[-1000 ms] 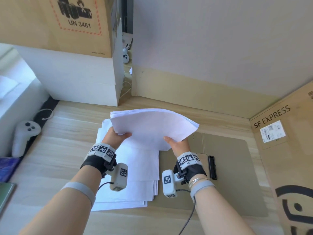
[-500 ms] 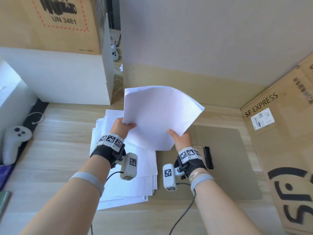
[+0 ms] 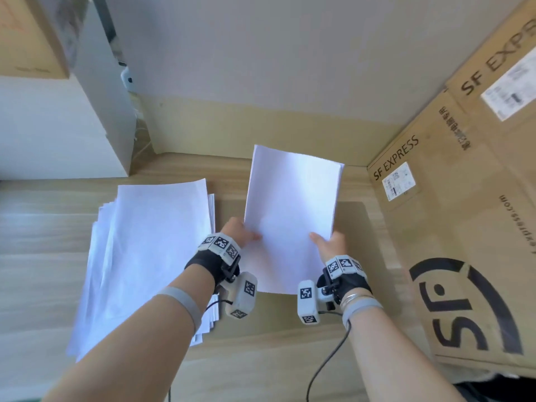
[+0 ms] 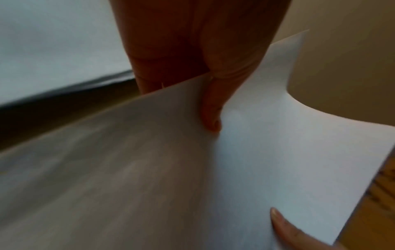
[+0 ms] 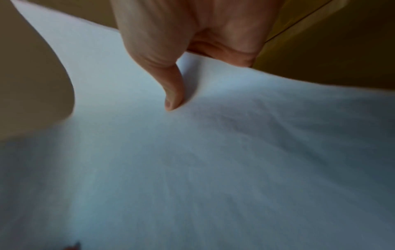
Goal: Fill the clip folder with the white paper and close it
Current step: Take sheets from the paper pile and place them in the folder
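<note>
The desk [image 3: 43, 271] is filling the lower half of the head view, and a big "SF EXPRESS" carton [image 3: 464, 227] is standing at the right edge of the frame. A white box [image 3: 58, 132] is sitting at the upper left. The folder [image 3: 356, 227], brown and lying open and flat, is showing at centre right, mostly covered by what the hands are holding. A loose pile [image 3: 150, 256] of white paper is lying on the desk at centre left, its sheets fanned at the edges.

Both forearms are reaching up from the bottom of the frame, each with a marker band at the wrist. Between them, a sheaf [image 3: 290, 213] of white paper is being held upright above the folder, its top edge pointing to the wall.

The left hand [image 3: 237, 232] is gripping the sheaf's left edge: in the left wrist view the thumb [image 4: 210, 108] is pressing on the near face while the fingers are going behind the paper. The right hand [image 3: 330, 245] is gripping the right edge in the same way, its thumb [image 5: 173, 91] lying on the near face and its fingers hidden behind.
</note>
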`<state>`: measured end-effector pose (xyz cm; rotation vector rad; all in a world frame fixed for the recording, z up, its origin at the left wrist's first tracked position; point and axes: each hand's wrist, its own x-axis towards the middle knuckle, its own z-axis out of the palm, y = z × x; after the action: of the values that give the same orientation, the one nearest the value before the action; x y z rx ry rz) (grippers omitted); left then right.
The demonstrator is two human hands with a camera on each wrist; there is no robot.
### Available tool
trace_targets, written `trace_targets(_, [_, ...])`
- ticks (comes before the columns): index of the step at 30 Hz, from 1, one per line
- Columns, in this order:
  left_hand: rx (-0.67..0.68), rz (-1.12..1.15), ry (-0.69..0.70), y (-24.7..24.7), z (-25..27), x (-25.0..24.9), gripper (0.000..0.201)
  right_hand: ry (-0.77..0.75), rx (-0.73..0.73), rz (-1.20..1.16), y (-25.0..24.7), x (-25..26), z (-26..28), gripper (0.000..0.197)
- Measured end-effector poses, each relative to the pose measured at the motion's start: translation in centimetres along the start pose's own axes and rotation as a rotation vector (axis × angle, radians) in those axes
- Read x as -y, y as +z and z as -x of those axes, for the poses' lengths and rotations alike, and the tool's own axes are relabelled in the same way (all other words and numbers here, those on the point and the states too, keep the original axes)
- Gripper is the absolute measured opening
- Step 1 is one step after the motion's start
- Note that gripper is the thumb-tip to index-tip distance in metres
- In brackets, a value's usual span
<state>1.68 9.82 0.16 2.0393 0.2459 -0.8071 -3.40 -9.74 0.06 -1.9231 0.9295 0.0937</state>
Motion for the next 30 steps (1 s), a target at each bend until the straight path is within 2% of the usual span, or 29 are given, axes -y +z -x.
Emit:
trace_targets(5, [0.172,-0.156,-0.002,5.5,-0.9,0.2,0.052,0.157,0.062,0.144,-4.4,-3.1,-3.3,0.041])
trace_targets(7, [0.177,-0.269,0.030,7.0,-1.5,1.1,0.047,0.212,0.064,0.196,-6.0,-4.2,-4.2,0.040])
trace_targets(9, [0.177,-0.417,0.120,8.0,-1.8,1.9,0.051,0.261,0.067,0.238,-7.4,-5.0,-4.9,0.039])
trace_targets(11, [0.207,-0.553,0.100,8.2,-2.2,2.4,0.053,0.298,0.074,0.274,-8.5,-5.6,-5.4,0.039])
trace_targets(15, [0.193,-0.716,0.138,7.9,-3.8,3.4,0.051,0.349,0.078,0.307,-9.6,-6.5,-6.5,0.038])
trace_targets(24, [0.117,-0.790,0.143,6.1,-6.0,4.5,0.047,0.368,0.107,0.315,-9.6,-7.7,-7.5,0.036])
trace_targets(30, [0.071,-0.863,0.025,6.6,-6.4,2.5,0.035,0.327,0.111,0.366,-10.0,-7.4,-8.3,0.037])
